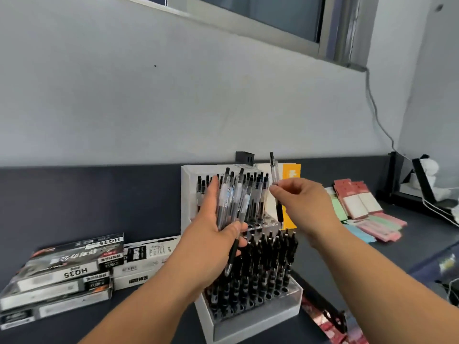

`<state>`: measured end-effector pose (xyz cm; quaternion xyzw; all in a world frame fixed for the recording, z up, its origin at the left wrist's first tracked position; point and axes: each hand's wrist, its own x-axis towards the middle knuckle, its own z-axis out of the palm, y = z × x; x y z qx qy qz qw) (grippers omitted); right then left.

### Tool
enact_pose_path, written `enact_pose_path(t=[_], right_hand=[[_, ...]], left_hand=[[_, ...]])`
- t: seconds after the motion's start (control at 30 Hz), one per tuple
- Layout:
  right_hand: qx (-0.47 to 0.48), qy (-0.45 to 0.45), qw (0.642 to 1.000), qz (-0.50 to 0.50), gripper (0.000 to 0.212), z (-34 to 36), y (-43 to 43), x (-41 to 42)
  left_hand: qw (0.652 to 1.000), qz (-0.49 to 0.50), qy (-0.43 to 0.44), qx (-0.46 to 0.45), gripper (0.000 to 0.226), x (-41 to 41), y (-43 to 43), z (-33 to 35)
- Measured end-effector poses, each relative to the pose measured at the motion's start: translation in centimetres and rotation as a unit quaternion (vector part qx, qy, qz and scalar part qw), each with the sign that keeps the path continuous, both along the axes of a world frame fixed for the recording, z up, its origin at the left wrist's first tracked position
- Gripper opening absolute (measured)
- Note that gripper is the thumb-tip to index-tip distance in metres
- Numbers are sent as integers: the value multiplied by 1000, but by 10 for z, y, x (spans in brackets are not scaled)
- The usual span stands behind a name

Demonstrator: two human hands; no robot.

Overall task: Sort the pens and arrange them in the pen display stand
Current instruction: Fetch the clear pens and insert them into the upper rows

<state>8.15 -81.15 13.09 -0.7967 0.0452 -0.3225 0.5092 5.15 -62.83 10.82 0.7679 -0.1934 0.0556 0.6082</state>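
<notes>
Slotting underway — pen bundle (232,202) gripped by left hand (211,227), single pen (273,168) pinched by right hand (304,203); empty hole in stand (188,194) needed.

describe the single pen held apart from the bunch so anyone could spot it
Find the white pen display stand mid-counter. Just right of its upper tier, the right hand pinches one clear pen upright before an orange card. Unlike the bundle in the left hand, it stands alone.
</notes>
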Motion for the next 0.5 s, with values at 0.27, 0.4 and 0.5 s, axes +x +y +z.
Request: enact_pose_path(t=[0.27,0.4,0.5], right_hand=[[-57,7,997,59,15,-5,-48,54],[-110,32,988,102,10,-11,-61,73],[-163,68,976,128,14,-16,-64,82]], left_hand=[[997,75,-11,-23,80,18,-58,8],[992,121,-15,-12,81,20,-81,8],[988,155,-9,-19,81,20,-90,7]])
